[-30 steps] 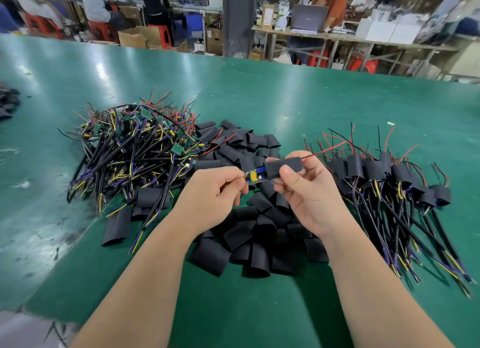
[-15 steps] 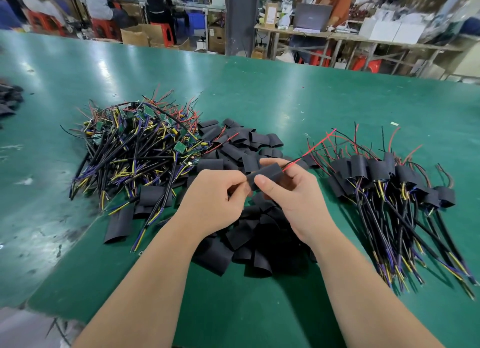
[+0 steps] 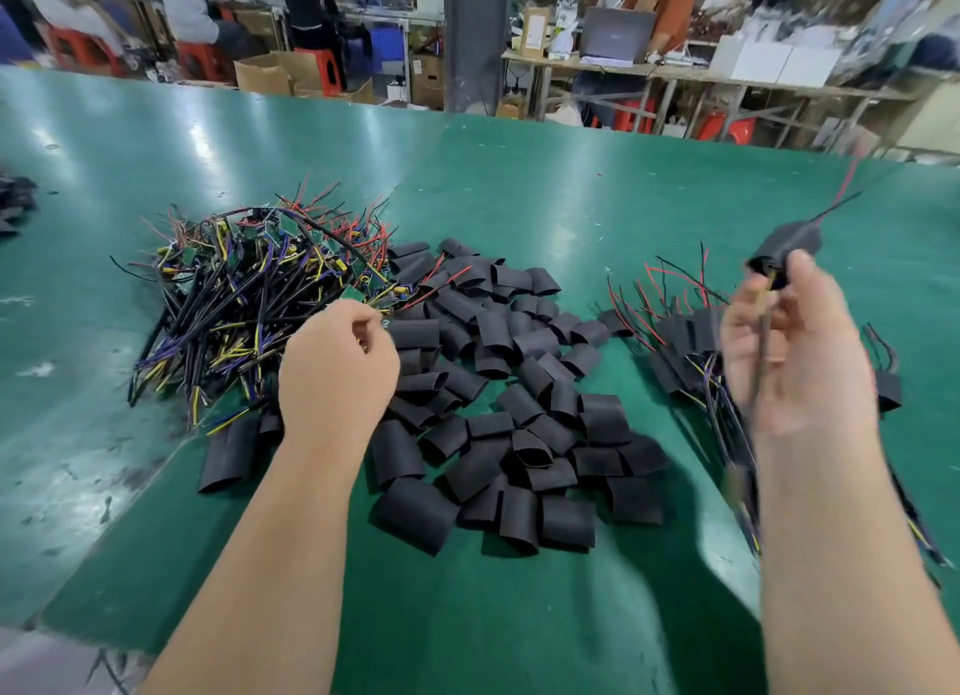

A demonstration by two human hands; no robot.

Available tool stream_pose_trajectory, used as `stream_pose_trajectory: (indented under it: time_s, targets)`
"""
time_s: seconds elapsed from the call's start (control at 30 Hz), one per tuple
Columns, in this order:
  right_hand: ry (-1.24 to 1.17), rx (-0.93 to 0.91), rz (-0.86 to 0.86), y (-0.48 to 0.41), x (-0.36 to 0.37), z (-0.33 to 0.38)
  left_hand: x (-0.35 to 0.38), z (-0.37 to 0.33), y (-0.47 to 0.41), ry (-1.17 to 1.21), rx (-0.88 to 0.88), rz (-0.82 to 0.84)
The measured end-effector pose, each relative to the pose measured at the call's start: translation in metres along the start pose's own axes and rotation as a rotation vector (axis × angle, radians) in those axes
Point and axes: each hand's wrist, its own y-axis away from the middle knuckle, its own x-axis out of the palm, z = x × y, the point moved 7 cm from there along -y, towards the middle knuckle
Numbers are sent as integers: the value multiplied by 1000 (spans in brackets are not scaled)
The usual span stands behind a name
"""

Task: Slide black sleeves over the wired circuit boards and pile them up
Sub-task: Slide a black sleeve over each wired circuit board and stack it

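Note:
My right hand (image 3: 795,351) holds a sleeved circuit board (image 3: 787,247) in the air over the pile of sleeved boards (image 3: 680,341) at the right; its red and black wires trail up and its cable hangs down past my palm. My left hand (image 3: 337,367) hovers with curled fingers and holds nothing, at the edge of the tangled heap of bare wired boards (image 3: 249,289) on the left. Loose black sleeves (image 3: 498,414) lie heaped in the middle between my hands.
All of it lies on a green table (image 3: 545,201). A small dark heap (image 3: 13,201) sits at the far left edge. Beyond the table are people on red stools, cardboard boxes, a pillar and a bench with a laptop.
The sleeve went fully over the board. My hands then parted: the right carried the sleeved board up and right over the finished pile, the left let go and moved left toward the bare boards.

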Motion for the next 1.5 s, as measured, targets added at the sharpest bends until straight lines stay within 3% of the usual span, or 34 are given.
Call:
stream_pose_trajectory:
  time_s: [0.07, 0.2, 0.27, 0.37, 0.47, 0.57, 0.7, 0.8, 0.9, 0.97, 1.1, 1.23, 1.5]
  targets:
    - [332, -224, -92, -5, -14, 27, 0, 7, 0, -166, -52, -7]
    - [1314, -580, -199, -6, -14, 46, 2, 19, 1, -421, -158, 54]
    - [1608, -576, -141, -9, -10, 36, 5, 24, 1, -503, -165, 96]
    - [1789, -445, -84, -13, -12, 16, 3, 29, -4, -489, -149, 91]
    - [1714, -521, -134, -1, -4, 17, -3, 29, -8, -491, -121, 29]
    - [1641, -579, -31, 11, 11, 8, -10, 23, -7, -480, -74, -100]
    - [1586, -563, 73, 20, 20, -11, -19, 0, -6, -156, 173, -213]
    - [1408, -222, 243, 20, 20, -42, -19, -27, 3, 130, 406, -167]
    - [887, 330, 459, 39, 20, -95, -3, -45, 17, 228, 555, 10]
    - [645, 438, 518, 48, 25, -109, 8, -48, 23, 231, 594, 104]
    - [467, 258, 590, 44, 38, -97, 18, -47, 25, 126, 583, 192]
    - [630, 101, 518, 38, 34, -89, 21, -48, 26, 94, 577, 224]
    - [499, 221, 363, 43, 31, -101, 28, -73, 46, 25, 787, 186]
